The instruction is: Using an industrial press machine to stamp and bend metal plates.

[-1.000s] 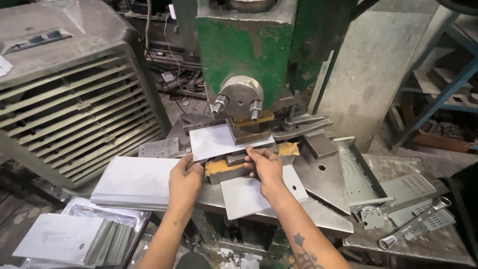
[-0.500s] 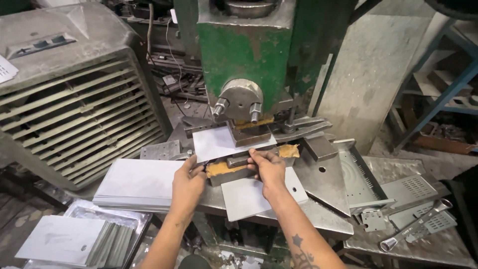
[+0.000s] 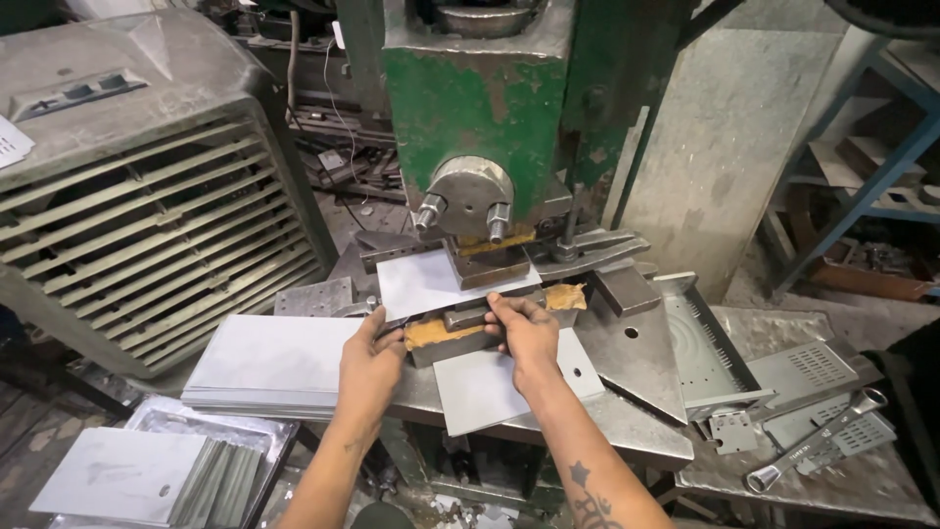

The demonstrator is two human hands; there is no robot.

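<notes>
Item: thin grey sheet-metal blank (image 3: pixel 431 281), lying flat on the die block (image 3: pixel 460 333) under the green press (image 3: pixel 470 108), at the counter's (image 3: pixel 627 436) back edge. Left hand (image 3: pixel 370 355) pinches its near-left edge; right hand (image 3: pixel 524 328) presses closed fingers on the block's front. Judged light, stiff, sharp-edged, slippery; best gripped by opposite edges.

Steel press bed (image 3: pixel 627 421) w/ sheet stack (image 3: pixel 269 364), loose sheet (image 3: pixel 490 387), wrench (image 3: pixel 813 453).
</notes>
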